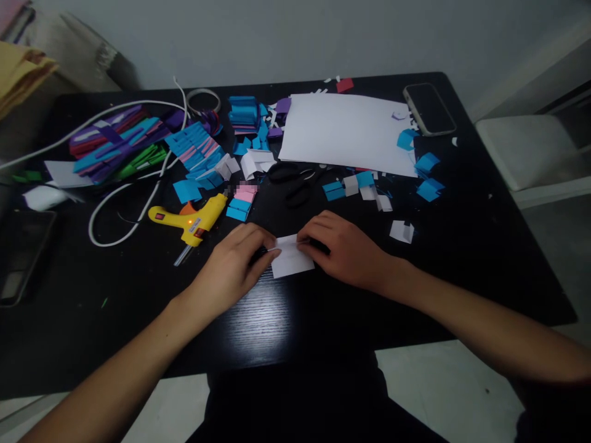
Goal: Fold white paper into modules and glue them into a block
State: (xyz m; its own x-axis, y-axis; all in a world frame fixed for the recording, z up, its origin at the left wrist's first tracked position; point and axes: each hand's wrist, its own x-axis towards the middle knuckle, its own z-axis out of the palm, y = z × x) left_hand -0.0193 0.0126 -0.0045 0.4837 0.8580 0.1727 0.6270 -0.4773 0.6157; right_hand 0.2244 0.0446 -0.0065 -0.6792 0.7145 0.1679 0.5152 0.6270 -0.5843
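A small white paper piece [292, 263] with a raised crease lies above the black table between my two hands. My left hand [240, 257] pinches its left end between thumb and fingers. On the right end, my right hand [344, 249] pinches the same crease. Black-handled scissors [298, 192] lie just beyond the hands. To the left rests a yellow glue gun [196, 221] with a small orange light lit. A folded white piece [402, 231] sits to the right of my right hand.
White sheets [346, 132] lie at the back, near a phone [429, 109]. Blue folded pieces [191, 147] and bundled coloured strips [120, 141] are at the back left, beside a looping white cable [95, 212]. A dark phone case [25, 258] lies far left.
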